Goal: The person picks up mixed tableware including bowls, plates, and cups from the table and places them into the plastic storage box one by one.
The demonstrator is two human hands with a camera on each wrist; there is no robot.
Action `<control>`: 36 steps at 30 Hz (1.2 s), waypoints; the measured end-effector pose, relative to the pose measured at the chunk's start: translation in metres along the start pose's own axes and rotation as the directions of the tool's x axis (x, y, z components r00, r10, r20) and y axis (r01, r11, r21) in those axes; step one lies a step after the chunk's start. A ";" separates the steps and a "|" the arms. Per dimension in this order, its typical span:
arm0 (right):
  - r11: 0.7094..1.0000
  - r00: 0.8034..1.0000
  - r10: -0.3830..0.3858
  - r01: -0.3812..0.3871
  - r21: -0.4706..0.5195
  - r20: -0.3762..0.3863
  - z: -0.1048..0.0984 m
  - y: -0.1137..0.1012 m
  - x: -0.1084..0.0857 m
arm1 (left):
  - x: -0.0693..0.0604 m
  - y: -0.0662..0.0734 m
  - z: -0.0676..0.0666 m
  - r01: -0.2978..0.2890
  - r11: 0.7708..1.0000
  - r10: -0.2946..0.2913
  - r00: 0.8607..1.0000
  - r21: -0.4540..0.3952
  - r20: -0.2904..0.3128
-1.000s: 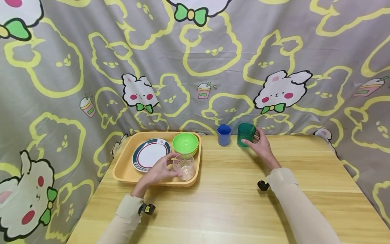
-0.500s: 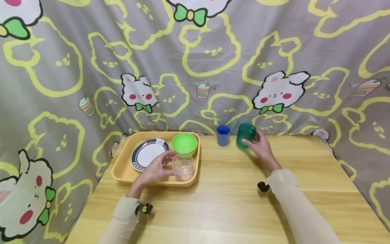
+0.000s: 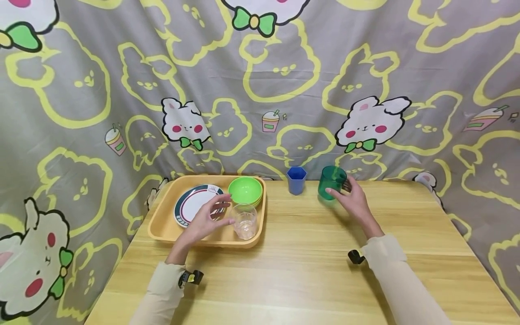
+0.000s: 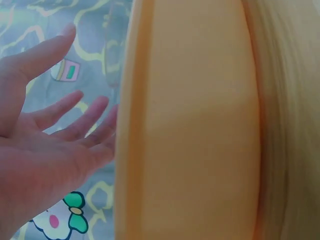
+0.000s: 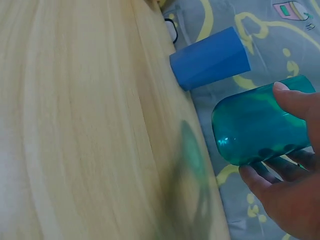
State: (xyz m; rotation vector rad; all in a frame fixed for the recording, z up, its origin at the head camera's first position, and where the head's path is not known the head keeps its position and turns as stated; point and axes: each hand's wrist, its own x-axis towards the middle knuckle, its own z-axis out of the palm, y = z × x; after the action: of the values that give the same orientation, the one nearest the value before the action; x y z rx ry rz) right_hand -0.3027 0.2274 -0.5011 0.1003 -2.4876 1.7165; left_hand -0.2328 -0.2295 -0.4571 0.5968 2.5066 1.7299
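In the head view my left hand (image 3: pixel 207 219) is spread over the front of the orange tray (image 3: pixel 162 230), its thumb just beside a clear glass (image 3: pixel 245 223) that stands in the tray's front right corner. The left wrist view shows the fingers (image 4: pixel 87 120) extended, holding nothing. My right hand (image 3: pixel 353 198) grips a translucent green cup (image 3: pixel 331 185) from its right side. In the right wrist view the green cup (image 5: pixel 262 120) is off the table, its shadow apart from it. Left of it a blue hexagonal cup (image 3: pixel 297 180) stands upright.
A white plate with a dark green rim (image 3: pixel 197 205) and stacked green bowls (image 3: pixel 245 190) sit in the tray. Behind the wooden table (image 3: pixel 300 280) hangs a patterned grey curtain (image 3: pixel 227 67).
My left hand has loosened from the clear glass and drawn slightly left, leaving the glass in the tray. My right hand has lifted the green cup and shifted it slightly right.
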 end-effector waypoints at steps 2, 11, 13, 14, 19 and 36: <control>1.000 1.000 -0.019 0.019 0.000 -0.008 -0.001 -0.001 -0.003 | 0.003 0.002 0.001 -0.030 1.000 0.030 0.999 -0.009 -0.011; 0.996 0.995 -0.085 0.085 0.009 -0.043 -0.002 -0.014 -0.014 | 0.014 0.014 0.003 -0.086 0.996 0.086 0.996 -0.003 -0.033; 0.996 0.996 -0.082 0.084 0.031 -0.034 -0.004 -0.029 -0.023 | 0.017 0.017 0.006 -0.091 0.996 0.091 0.995 -0.010 -0.030; 0.996 0.996 -0.080 0.081 0.041 -0.031 -0.005 -0.035 -0.025 | 0.019 0.019 0.007 -0.096 0.995 0.096 0.995 -0.019 -0.028; 0.995 0.995 -0.092 0.094 0.032 -0.042 -0.005 -0.042 -0.030 | 0.023 0.024 0.017 -0.134 0.987 0.134 0.991 -0.083 -0.011; 0.971 0.978 -0.171 0.188 0.148 -0.120 0.006 -0.051 -0.052 | 0.041 0.046 0.059 -0.185 0.973 0.186 0.983 -0.138 -0.003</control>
State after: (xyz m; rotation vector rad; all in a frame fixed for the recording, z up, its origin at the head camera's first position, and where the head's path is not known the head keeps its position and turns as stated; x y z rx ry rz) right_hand -0.2459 0.2031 -0.4632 0.2352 -2.1912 1.7898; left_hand -0.2434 -0.1492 -0.4305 0.8495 2.3662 1.9367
